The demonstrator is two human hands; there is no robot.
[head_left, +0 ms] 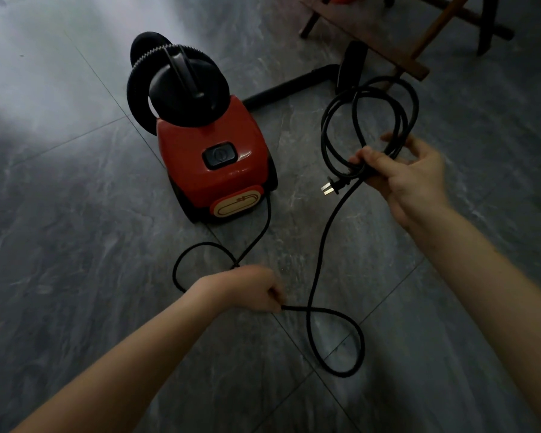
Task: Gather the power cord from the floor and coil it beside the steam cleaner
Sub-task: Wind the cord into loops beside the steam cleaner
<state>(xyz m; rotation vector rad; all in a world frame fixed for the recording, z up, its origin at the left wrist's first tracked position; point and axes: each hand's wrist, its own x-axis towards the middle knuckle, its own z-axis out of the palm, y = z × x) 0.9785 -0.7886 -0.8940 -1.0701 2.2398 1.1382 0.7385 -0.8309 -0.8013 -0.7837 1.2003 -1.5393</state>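
A red steam cleaner (213, 160) with a black hose wound on top stands on the grey tiled floor. Its black power cord (328, 232) leaves the cleaner's front right corner and loops over the floor in front of me. My right hand (409, 179) is shut on several coiled loops of the cord, held up to the right of the cleaner. The plug (333, 185) sticks out just left of that hand. My left hand (250, 289) pinches a floor stretch of the cord low in front of the cleaner.
A black wand with a floor nozzle (350, 65) lies behind the cleaner to the right. Wooden furniture legs (419, 39) stand at the top right. Grey tiles (75, 214) spread out on the left.
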